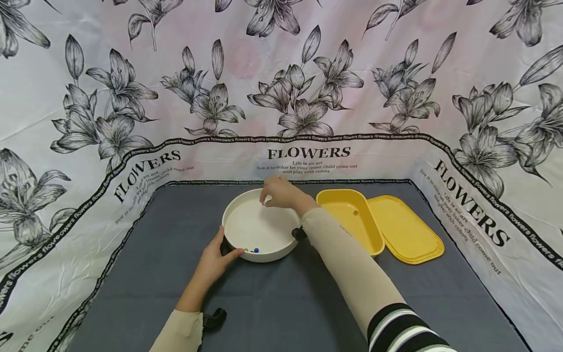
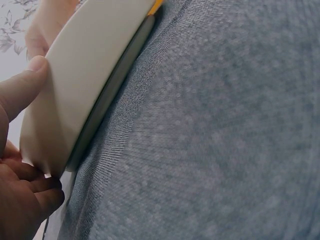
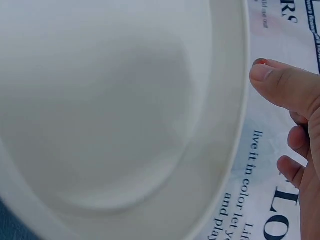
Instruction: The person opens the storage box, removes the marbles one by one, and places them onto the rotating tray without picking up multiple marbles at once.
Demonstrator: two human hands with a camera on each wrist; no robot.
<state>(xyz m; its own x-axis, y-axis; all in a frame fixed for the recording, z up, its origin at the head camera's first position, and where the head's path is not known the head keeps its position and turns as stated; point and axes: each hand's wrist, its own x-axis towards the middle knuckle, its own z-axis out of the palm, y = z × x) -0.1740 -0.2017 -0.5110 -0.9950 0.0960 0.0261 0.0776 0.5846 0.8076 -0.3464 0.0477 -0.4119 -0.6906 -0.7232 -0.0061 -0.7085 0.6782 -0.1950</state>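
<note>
A round white dish stands on the grey cloth. My left hand grips its near-left rim, thumb on the side wall and fingers tucked under the edge; the left wrist view shows the thumb against the wall. Close to that thumb, a blue marble and a smaller greenish one lie inside the dish. Over the far rim, my right hand pinches thumb and forefinger together. A small reddish thing, mostly hidden, shows at those fingertips in the right wrist view.
Right of the dish is a yellow box with a small marble inside, partly behind my right sleeve. A yellow lid lies against its right side. A flower-printed cloth rises behind the table's far edge.
</note>
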